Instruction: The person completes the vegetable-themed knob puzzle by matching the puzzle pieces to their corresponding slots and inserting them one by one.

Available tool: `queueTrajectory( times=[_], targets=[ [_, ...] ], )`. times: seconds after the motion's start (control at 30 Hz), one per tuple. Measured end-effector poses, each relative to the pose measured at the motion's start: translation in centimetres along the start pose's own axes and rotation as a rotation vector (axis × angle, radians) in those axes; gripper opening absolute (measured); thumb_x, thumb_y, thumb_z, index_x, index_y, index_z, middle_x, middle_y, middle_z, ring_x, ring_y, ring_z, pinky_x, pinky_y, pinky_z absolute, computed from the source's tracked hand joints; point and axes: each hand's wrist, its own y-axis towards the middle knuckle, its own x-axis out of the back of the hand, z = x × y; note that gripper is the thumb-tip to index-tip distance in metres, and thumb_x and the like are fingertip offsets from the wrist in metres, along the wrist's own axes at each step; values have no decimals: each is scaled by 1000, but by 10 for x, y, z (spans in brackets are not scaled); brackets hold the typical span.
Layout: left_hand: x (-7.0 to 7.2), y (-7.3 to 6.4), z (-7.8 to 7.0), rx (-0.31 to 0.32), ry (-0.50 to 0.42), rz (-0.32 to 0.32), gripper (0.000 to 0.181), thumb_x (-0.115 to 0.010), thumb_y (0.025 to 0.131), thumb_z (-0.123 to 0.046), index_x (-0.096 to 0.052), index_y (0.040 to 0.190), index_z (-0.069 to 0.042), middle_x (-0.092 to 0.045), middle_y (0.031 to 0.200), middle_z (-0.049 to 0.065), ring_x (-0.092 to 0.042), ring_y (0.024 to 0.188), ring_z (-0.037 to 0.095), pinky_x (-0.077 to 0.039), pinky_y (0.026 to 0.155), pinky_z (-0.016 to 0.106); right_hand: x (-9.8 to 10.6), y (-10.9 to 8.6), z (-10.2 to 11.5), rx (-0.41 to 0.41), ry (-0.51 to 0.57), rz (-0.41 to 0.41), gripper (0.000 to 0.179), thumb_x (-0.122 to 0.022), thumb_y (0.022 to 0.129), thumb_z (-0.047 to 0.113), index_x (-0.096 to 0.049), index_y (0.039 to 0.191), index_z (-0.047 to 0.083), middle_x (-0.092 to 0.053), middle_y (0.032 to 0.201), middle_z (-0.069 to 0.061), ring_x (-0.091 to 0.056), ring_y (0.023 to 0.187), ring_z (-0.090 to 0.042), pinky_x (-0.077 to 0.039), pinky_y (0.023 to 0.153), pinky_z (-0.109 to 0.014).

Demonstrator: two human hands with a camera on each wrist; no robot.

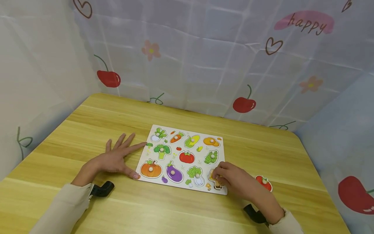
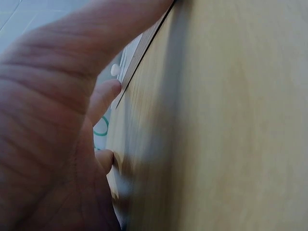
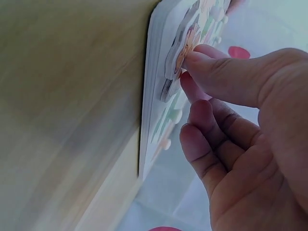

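A white vegetable puzzle board (image 1: 183, 167) lies on the table. At its lower right corner my right hand (image 1: 238, 182) pinches a mushroom puzzle piece (image 1: 217, 184) between thumb and fingers. In the right wrist view that mushroom piece (image 3: 180, 50) stands raised above the board, not flush with its recess. My left hand (image 1: 115, 159) is spread at the board's left side, the thumb on the lower left corner and the index finger at the edge. A tomato piece (image 1: 264, 183) with a knob lies on the table beside my right forearm; the tomato place (image 1: 186, 157) mid-board shows no knob.
Knobbed pieces sit in the board, among them a pumpkin (image 1: 151, 174), an eggplant (image 1: 176, 177), broccoli (image 1: 162, 154) and corn (image 1: 190, 144). The wooden table (image 1: 163, 214) ends at a patterned curtain (image 1: 190, 65) behind and at both sides.
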Motion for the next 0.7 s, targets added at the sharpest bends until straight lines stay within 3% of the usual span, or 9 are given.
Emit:
queueTrajectory(
  times=[0.7],
  targets=[
    [1, 0, 0, 5, -9, 6, 117, -83, 61, -70, -32, 157, -29, 5, 167, 25, 17, 148, 55, 18, 102, 80, -6, 1, 3, -6, -53, -26, 12, -72, 93, 16, -69, 103, 19, -62, 102, 7, -55, 88, -5, -54, 76, -25]
  ],
)
